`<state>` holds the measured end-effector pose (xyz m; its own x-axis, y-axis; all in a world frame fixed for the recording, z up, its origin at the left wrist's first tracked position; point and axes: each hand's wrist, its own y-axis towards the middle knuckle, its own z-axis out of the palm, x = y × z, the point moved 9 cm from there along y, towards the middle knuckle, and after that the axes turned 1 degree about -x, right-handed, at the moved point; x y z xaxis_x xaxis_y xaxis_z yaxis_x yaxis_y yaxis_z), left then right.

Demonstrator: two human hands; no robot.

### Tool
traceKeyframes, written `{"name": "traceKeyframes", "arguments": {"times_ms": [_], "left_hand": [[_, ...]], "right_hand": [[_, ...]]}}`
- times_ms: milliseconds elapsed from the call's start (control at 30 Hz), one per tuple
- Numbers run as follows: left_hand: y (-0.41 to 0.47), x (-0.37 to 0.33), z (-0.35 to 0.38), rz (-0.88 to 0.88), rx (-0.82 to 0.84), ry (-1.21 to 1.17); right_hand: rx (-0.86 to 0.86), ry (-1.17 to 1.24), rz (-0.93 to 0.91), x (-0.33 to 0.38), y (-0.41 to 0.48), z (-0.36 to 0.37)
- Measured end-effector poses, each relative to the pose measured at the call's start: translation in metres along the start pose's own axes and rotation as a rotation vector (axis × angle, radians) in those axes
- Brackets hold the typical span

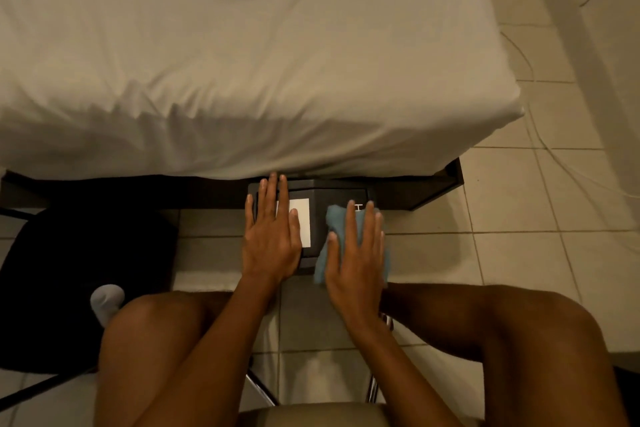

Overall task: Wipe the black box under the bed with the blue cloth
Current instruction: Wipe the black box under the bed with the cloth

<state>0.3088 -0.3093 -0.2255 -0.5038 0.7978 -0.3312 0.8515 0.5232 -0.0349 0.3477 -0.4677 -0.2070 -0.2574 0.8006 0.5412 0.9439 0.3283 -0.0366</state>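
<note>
The black box (320, 215) sticks out from under the bed (242, 62) onto the tiled floor, with a white label on its top. My left hand (272, 236) lies flat on the box's left side, fingers spread, partly covering the label. My right hand (356, 253) presses flat on the blue cloth (334, 218), which lies crumpled on the right part of the box and hangs over its near edge. The back of the box is hidden under the mattress.
A black bag or cushion (79, 270) lies on the floor at left with a grey sock (105, 300) on it. My knees flank the box. A chair seat (311, 414) and metal legs sit below me. A white cable (540, 135) runs along the floor at right.
</note>
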Motion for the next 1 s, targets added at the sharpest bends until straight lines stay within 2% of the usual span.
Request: {"name": "traceKeyframes", "arguments": {"times_ms": [100, 233, 400, 433, 533, 567, 667, 733, 900, 1000], "left_hand": [[0.001, 0.000, 0.000, -0.001, -0.003, 0.002], [0.002, -0.001, 0.000, 0.011, -0.011, 0.016], [0.002, -0.002, 0.000, 0.018, -0.005, 0.011], [0.001, -0.003, 0.000, 0.019, -0.002, 0.022], [0.001, -0.002, 0.001, 0.020, 0.000, 0.033], [0.002, -0.002, 0.000, 0.021, -0.002, 0.033], [0.001, -0.001, 0.001, 0.023, -0.007, 0.018], [0.001, -0.002, 0.000, 0.020, -0.008, 0.012], [0.003, -0.001, 0.001, 0.008, -0.016, 0.034], [0.001, 0.001, 0.004, 0.013, -0.003, 0.012]], "right_hand": [[0.060, -0.023, -0.091, -0.004, 0.005, 0.007], [-0.051, 0.000, 0.113, -0.007, 0.059, -0.008], [0.113, -0.067, -0.201, 0.006, 0.008, 0.004], [0.103, -0.065, -0.174, -0.003, 0.015, 0.003], [-0.016, -0.015, 0.067, -0.015, 0.059, -0.006], [-0.040, -0.024, 0.077, -0.008, 0.065, -0.008], [0.056, -0.074, -0.144, 0.016, 0.040, 0.003], [0.143, -0.075, -0.243, 0.006, 0.015, 0.004], [0.012, -0.034, 0.019, -0.012, 0.066, -0.009], [0.075, -0.099, -0.188, 0.015, 0.043, 0.002]]}}
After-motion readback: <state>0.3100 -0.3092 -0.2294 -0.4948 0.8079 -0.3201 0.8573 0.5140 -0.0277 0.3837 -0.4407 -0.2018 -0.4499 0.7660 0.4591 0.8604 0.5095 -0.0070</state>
